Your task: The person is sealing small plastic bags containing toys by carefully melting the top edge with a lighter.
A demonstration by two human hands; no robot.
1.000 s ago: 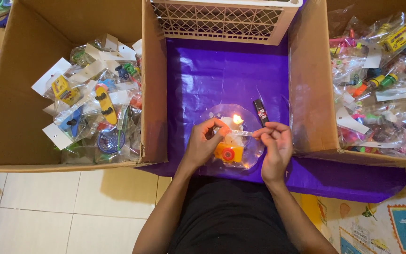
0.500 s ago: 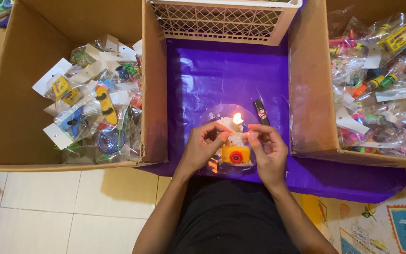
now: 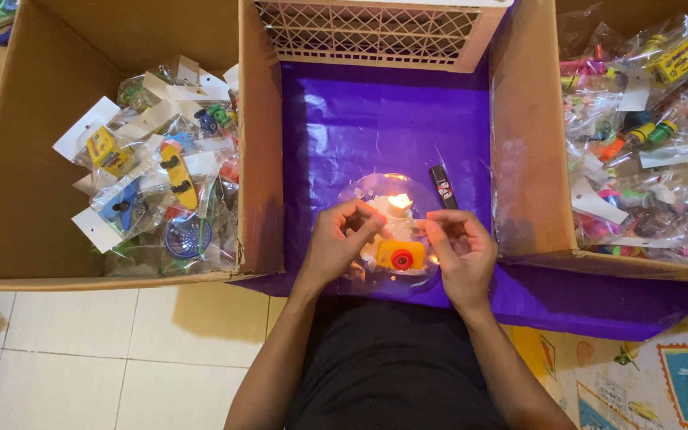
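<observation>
My left hand (image 3: 342, 243) and my right hand (image 3: 459, 251) each pinch the top edge of a small clear plastic bag. Inside the bag is a yellow toy with a red round part (image 3: 400, 255), hanging between my hands. The bag's top edge sits just below a small candle flame (image 3: 399, 201). The candle burns on a round clear dish (image 3: 356, 191) that rests on the purple cloth (image 3: 376, 127). White wax shows under the bag. A black lighter (image 3: 443, 186) lies right of the flame, close to my right hand's fingertips.
An open cardboard box (image 3: 260, 119) on the left holds several bagged toys with white cards. Another cardboard box (image 3: 523, 119) on the right is full of more bagged toys. A white lattice basket (image 3: 376, 32) stands at the back. Tiled floor lies below left.
My hands drew closer together at the bag's top near the flame, then spread slightly. The yellow toy shifted a little to the right.
</observation>
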